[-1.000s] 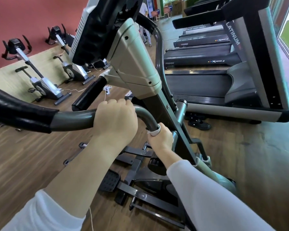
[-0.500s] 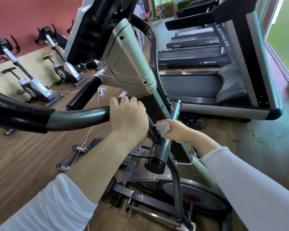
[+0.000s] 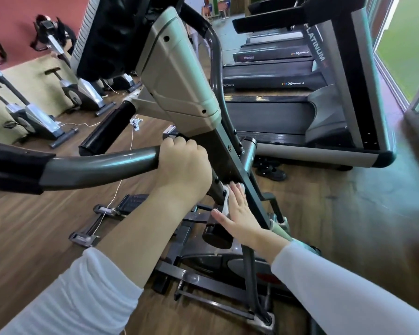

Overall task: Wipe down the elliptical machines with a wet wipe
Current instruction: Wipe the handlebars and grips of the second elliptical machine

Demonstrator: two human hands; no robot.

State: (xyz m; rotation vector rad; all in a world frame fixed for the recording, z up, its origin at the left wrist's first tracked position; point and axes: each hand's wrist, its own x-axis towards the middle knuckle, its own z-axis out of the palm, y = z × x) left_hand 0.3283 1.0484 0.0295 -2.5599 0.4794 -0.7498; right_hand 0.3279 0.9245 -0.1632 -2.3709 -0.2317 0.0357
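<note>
From the head camera, the elliptical machine (image 3: 179, 76) fills the middle of the frame. It has a pale grey-green plastic shroud over a dark metal column and a black console above. A curved grey handlebar (image 3: 102, 165) ends at the left in a black foam grip. Its pedals and flywheel housing sit low on the wooden floor (image 3: 34, 226).

The left hand (image 3: 184, 168) is wrapped tightly around the handlebar, just below the shroud, with knuckles up and fingers curled over the bar. The right hand (image 3: 240, 218) is lower, its fingers straight and together. It presses its palm side against a dark tube (image 3: 217, 192) that slopes down to a black end cap (image 3: 215, 235). The white wet wipe (image 3: 225, 204) lies between that hand and the tube, and only a crumpled strip of it shows at the edge of the fingers. Both forearms wear white sleeves.

A row of treadmills (image 3: 288, 107) stands to the right, with a pair of dark shoes (image 3: 271, 171) on the floor beside the nearest. Exercise bikes (image 3: 32, 119) line the left wall, and a white cable (image 3: 116, 192) trails across the floor.
</note>
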